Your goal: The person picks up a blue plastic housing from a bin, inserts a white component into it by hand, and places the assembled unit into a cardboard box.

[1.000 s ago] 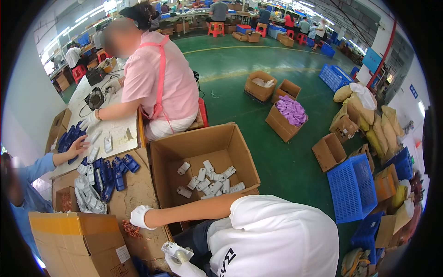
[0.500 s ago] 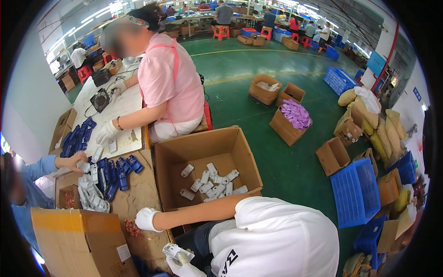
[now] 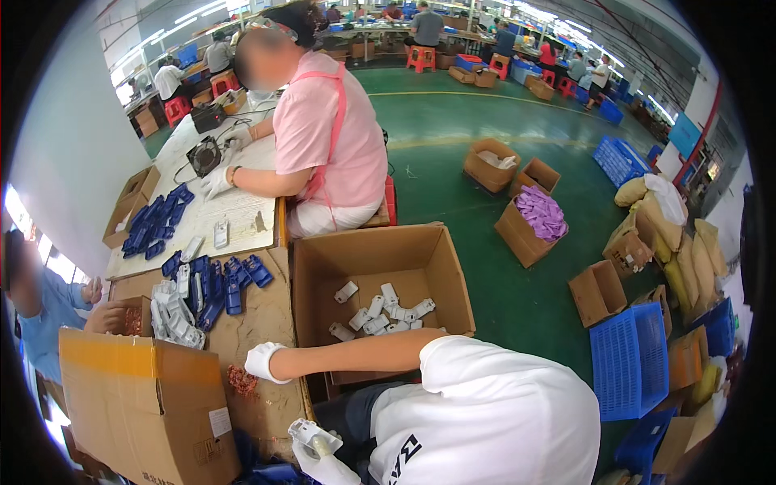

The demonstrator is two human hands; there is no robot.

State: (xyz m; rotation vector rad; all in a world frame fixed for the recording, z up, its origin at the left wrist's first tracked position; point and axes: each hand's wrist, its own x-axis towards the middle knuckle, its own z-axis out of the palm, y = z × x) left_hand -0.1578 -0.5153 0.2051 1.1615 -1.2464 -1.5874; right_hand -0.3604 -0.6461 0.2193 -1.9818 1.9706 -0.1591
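My left hand [image 3: 319, 457], in a white glove, is closed round a white plastic housing [image 3: 305, 432], held tilted beside the table edge. My right arm stretches over the cardboard-covered table. Its gloved right hand [image 3: 265, 361] is curled at the edge of a pile of small reddish metal parts [image 3: 242, 380]; its fingertips are hidden, and what they pinch cannot be made out. Farther along the table lie several white housings [image 3: 174, 315] beside dark blue plastic housings [image 3: 212, 295]. Several finished-looking white pieces [image 3: 376, 315] lie in a big open carton [image 3: 368, 246] by my right arm.
A tall taped carton [image 3: 145, 404] stands at the near left. A co-worker in pink [image 3: 331, 137] sits beyond, gloved hands near a small black fan [image 3: 204, 155]. Another person in blue [image 3: 52, 323] is at the far left. Cartons, blue crates [image 3: 626, 360] and sacks [image 3: 691, 250] stand on the right.
The view has shifted, so most things sit farther right. The blue-sleeved person's hand has left the white housings for a small box. The pink-clad co-worker's hand has moved toward the fan.
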